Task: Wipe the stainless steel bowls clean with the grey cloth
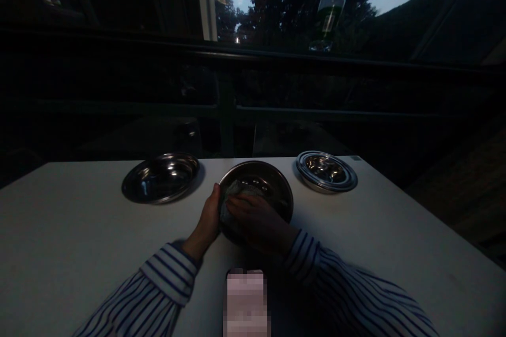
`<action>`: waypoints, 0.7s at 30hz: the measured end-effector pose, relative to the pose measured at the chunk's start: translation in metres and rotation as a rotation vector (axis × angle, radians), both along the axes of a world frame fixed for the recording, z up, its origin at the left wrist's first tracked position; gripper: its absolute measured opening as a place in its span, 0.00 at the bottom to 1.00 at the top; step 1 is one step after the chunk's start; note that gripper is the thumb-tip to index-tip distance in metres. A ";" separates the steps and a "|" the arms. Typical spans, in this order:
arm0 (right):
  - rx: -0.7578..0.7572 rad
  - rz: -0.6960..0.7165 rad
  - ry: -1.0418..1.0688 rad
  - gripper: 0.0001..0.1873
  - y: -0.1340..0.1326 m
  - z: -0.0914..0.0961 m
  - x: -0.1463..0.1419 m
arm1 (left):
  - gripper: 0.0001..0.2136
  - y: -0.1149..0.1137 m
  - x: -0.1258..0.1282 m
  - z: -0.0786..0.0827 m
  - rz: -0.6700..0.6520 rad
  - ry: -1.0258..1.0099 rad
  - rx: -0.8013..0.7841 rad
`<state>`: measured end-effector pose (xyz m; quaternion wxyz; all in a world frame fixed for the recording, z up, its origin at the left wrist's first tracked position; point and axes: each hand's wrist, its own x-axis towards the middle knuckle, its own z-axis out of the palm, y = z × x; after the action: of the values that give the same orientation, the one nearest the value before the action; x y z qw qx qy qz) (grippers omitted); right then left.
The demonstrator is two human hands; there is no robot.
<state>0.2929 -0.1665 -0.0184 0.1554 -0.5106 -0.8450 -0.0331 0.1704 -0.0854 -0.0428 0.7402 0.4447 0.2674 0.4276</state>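
A shiny metal bowl (276, 184) is tilted toward me above the middle of the white table. My left hand (208, 219) grips its left side, thumb along the rim and the other fingers hidden behind. Inside the bowl, my right hand (256, 218) presses a greyish cloth (233, 200) against the left part of the inner wall. The fingers of that hand are bent over the cloth. Both forearms wear striped sleeves.
On the white table (71, 242), a wide metal bowl (160, 179) stands at the left. Several nested metal dishes (326, 171) sit at the right. A pixelated pinkish object (245, 303) lies near me. Behind the table, a plastic bottle (330, 8) stands by the window.
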 end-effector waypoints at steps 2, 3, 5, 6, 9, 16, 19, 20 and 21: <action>-0.024 0.065 0.031 0.22 0.001 -0.002 0.002 | 0.28 -0.001 0.000 0.002 -0.006 0.002 -0.022; -0.041 0.103 0.049 0.21 0.001 -0.003 0.003 | 0.28 -0.001 0.000 0.003 -0.005 0.003 -0.026; -0.071 0.172 0.088 0.18 0.000 -0.002 0.005 | 0.28 -0.001 0.000 0.003 0.005 0.004 -0.016; -0.084 0.196 0.107 0.17 -0.001 -0.001 0.005 | 0.28 -0.001 0.000 0.003 0.007 0.002 -0.011; -0.135 0.203 0.125 0.15 -0.008 0.002 0.004 | 0.27 0.001 -0.002 0.001 0.028 -0.005 -0.004; -0.188 0.021 -0.044 0.16 -0.030 0.013 0.008 | 0.27 0.007 -0.007 0.001 0.147 0.051 -0.025; -0.219 -0.081 -0.144 0.13 -0.033 0.017 0.018 | 0.29 0.008 -0.008 0.001 0.135 0.041 -0.024; -0.225 -0.092 -0.163 0.13 -0.033 0.018 0.020 | 0.29 0.008 -0.008 0.001 0.138 0.035 -0.015; -0.225 -0.091 -0.173 0.13 -0.033 0.018 0.021 | 0.29 0.008 -0.007 0.001 0.146 0.034 0.001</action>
<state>0.3140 -0.1996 -0.0008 0.0222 -0.5579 -0.8296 0.0112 0.1630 -0.0774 -0.0420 0.7022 0.4318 0.3113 0.4728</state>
